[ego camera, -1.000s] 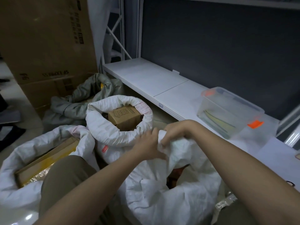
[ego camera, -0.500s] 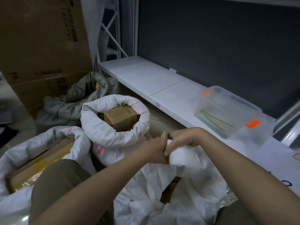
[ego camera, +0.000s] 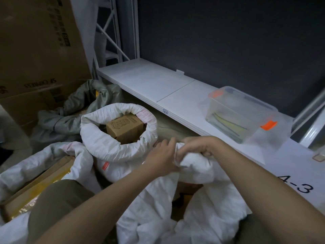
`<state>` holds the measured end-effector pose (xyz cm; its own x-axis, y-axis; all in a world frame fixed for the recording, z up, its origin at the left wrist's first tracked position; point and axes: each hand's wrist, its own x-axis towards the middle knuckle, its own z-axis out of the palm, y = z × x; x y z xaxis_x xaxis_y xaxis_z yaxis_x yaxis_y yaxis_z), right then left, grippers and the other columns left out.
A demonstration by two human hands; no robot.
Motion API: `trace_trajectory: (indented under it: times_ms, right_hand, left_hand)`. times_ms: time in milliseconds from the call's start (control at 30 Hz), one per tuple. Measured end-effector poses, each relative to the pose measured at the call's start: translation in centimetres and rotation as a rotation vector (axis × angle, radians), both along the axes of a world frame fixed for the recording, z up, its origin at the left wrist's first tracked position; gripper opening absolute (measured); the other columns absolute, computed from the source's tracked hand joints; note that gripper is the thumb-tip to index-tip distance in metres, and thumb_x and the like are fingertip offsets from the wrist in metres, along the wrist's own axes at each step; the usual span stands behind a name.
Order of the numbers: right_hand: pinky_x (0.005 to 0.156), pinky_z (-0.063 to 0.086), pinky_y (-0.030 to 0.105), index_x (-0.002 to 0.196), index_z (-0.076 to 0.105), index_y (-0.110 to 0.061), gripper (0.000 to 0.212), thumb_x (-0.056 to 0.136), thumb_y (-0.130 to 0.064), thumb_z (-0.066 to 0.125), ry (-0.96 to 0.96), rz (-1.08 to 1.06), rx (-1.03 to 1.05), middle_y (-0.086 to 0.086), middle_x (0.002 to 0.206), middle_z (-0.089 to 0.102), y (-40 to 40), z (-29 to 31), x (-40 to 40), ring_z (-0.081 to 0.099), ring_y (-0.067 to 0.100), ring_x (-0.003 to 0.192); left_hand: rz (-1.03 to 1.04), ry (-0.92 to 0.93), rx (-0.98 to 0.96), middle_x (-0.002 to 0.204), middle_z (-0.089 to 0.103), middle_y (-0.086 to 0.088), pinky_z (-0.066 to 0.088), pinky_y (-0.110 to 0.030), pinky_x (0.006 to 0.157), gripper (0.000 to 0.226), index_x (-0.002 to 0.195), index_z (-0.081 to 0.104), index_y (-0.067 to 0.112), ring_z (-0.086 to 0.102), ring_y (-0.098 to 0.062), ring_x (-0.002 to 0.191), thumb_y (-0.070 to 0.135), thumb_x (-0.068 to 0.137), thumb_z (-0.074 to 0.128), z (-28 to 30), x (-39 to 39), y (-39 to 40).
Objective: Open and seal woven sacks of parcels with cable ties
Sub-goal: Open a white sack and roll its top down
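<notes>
**3 white sacks in view, both hands on the nearest one**

Left hand and right hand both gripped the bunched rim of the near sack, fingers curled into the fabric, hands touching. Second sack sat just behind, rim rolled down, one brown box inside. Third sack was at left, holding a flat carton. One clear bin with orange latches sat on the white shelf, strips inside. Grey bag and big cartons crowded behind.
</notes>
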<state>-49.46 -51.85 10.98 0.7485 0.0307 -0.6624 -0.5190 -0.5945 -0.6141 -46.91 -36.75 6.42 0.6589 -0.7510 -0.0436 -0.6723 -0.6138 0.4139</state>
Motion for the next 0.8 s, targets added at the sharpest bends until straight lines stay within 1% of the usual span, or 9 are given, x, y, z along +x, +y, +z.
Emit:
trace_trajectory:
  times_ms: [100,233,300,400,467,533,633,733,800]
  right_hand:
    - [0.075,0.053,0.027,0.113,0.055,-0.027,0.052,0.069,-0.027,0.084,-0.067,0.165,-0.148,-0.005,0.104,0.061,-1.7,-0.2,-1.5,0.061,0.011,0.094]
    - [0.065,0.048,0.028,0.081,0.060,-0.023,0.026,0.067,-0.031,0.080,-0.203,0.115,-0.336,-0.005,0.080,0.062,-3.4,-2.5,-3.8,0.058,0.011,0.070]
    - [0.068,0.052,0.033,0.088,0.065,-0.015,0.030,0.068,-0.032,0.077,-0.181,-0.025,-0.304,0.004,0.084,0.067,-4.0,-2.9,-3.2,0.062,0.015,0.073]
    - [0.069,0.050,0.030,0.086,0.068,-0.011,0.014,0.078,-0.020,0.074,-0.004,-0.137,-0.023,0.003,0.076,0.068,-3.9,-1.9,-2.2,0.065,0.016,0.072]
    - [0.063,0.050,0.025,0.081,0.067,-0.007,0.003,0.083,-0.009,0.068,-0.002,-0.154,0.160,0.004,0.069,0.068,-3.4,-0.7,-1.7,0.065,0.015,0.066]
    - [0.067,0.055,0.026,0.096,0.063,-0.007,0.015,0.082,-0.007,0.070,-0.051,-0.190,0.322,0.008,0.084,0.071,-3.5,-0.2,-1.4,0.068,0.016,0.075]
    - [0.086,0.053,0.032,0.119,0.052,-0.025,0.063,0.065,-0.029,0.084,-0.255,-0.095,-0.039,0.001,0.112,0.060,-4.5,-0.9,-1.8,0.061,0.017,0.099]
    - [0.072,0.047,0.025,0.106,0.057,-0.017,0.043,0.070,-0.023,0.079,-0.486,-0.023,-0.385,-0.001,0.095,0.059,-4.4,-3.2,-3.0,0.057,0.013,0.084]
    - [0.073,0.050,0.023,0.100,0.060,-0.015,0.026,0.078,-0.015,0.074,-0.413,-0.209,-0.140,0.001,0.092,0.063,-4.0,-4.1,-3.5,0.058,0.009,0.077]
  left_hand:
    - [0.139,0.254,-0.151,0.105,0.065,-0.012,0.052,-0.044,0.084,0.047,0.112,0.058,0.005,0.062,-0.028,0.099,0.024,0.071,0.070,0.0,3.0,0.3]
    - [0.167,0.719,-0.101,0.114,0.065,-0.007,0.052,-0.041,0.095,0.068,0.118,0.061,0.018,0.062,-0.023,0.105,0.038,0.056,0.078,1.0,6.1,1.1]
    - [0.197,0.500,0.063,0.118,0.062,-0.008,0.048,-0.038,0.097,0.064,0.124,0.054,0.015,0.060,-0.023,0.106,0.039,0.069,0.077,1.4,5.6,0.3]
    - [0.129,-0.281,0.245,0.143,0.038,-0.010,0.015,-0.053,0.114,0.079,0.146,0.021,0.020,0.037,-0.032,0.133,0.037,0.082,0.064,2.0,1.5,-1.7]
    - [-0.014,-0.431,0.214,0.147,0.030,-0.012,0.003,-0.055,0.115,0.095,0.152,0.004,0.022,0.027,-0.032,0.139,0.043,0.081,0.064,1.5,-0.2,-2.9]
    - [-0.067,-0.425,0.156,0.135,0.045,-0.011,0.019,-0.050,0.112,0.084,0.147,0.019,0.017,0.042,-0.031,0.129,0.041,0.081,0.065,1.3,0.5,-3.7]
    - [0.036,0.061,-0.008,0.113,0.061,-0.008,0.041,-0.028,0.078,0.047,0.126,0.047,0.010,0.059,-0.028,0.106,0.021,0.084,0.065,1.8,3.9,-3.9]
    - [0.199,0.647,0.007,0.113,0.062,-0.003,0.051,-0.033,0.089,0.068,0.123,0.056,0.012,0.060,-0.024,0.104,0.034,0.062,0.077,2.6,7.2,-2.1]
    - [0.236,0.699,0.085,0.115,0.061,-0.006,0.053,-0.036,0.084,0.075,0.123,0.054,0.012,0.060,-0.023,0.101,0.042,0.059,0.079,2.8,7.8,-1.5]
